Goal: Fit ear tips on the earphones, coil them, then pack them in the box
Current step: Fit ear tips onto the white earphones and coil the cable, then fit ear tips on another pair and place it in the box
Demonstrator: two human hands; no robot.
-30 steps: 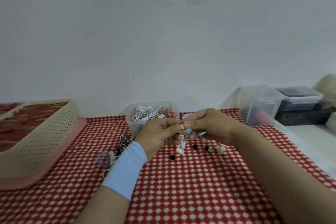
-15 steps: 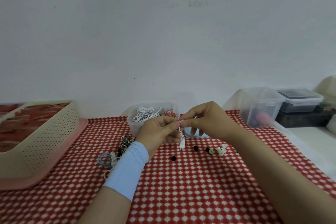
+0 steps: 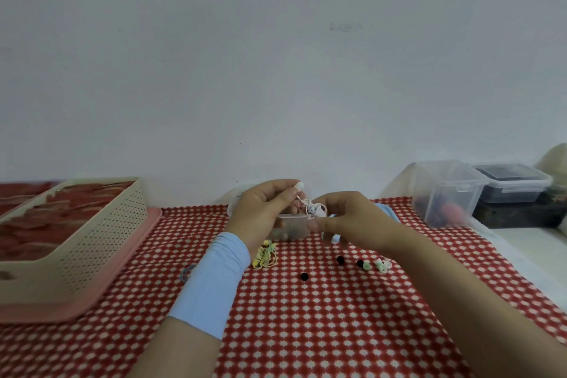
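My left hand point(image 3: 260, 209) pinches a white earbud point(image 3: 299, 185) at its raised fingertips. The white earphone cable point(image 3: 311, 209) runs down in a small bunch to my right hand point(image 3: 346, 221), whose curled fingers hold it. Both hands hover just in front of the small clear box point(image 3: 293, 225), and their fingers hide most of the cable. Three black ear tips point(image 3: 304, 276) lie on the checked cloth below, beside green and white ear tips point(image 3: 382, 265). A yellow-green earphone tangle point(image 3: 265, 255) lies by my left wrist.
A cream perforated basket point(image 3: 92, 239) sits on a pink tray point(image 3: 150, 224) at the left. Two clear lidded containers point(image 3: 445, 193) stand at the back right on a dark block. A blue coiled earphone point(image 3: 185, 271) peeks out beside my left sleeve.
My left hand has risen and now holds the earbud up at its fingertips. The dangling cable has been gathered into a bunch between the hands. The yellow-green tangle has come into sight.
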